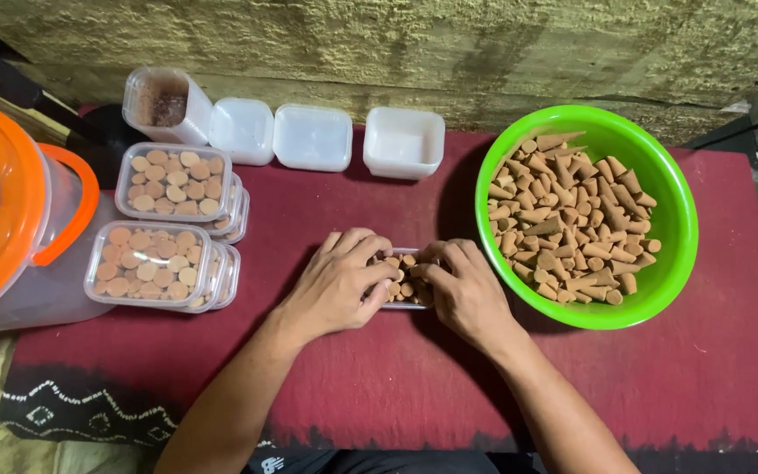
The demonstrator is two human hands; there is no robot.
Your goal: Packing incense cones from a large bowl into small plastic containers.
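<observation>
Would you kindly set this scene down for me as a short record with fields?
Surface: red cloth with a dark patterned border.
Left hand: left hand grips the left side of a small clear box part filled with brown cones.
Right hand: right hand grips the box's right side, fingers over the cones.
Supply: green bowl of loose brown cones, right of the hands.
Filled: stacked clear boxes packed with cones, at left.
Empty: clear boxes along the wall.
Far left: clear bucket with orange lid.
</observation>
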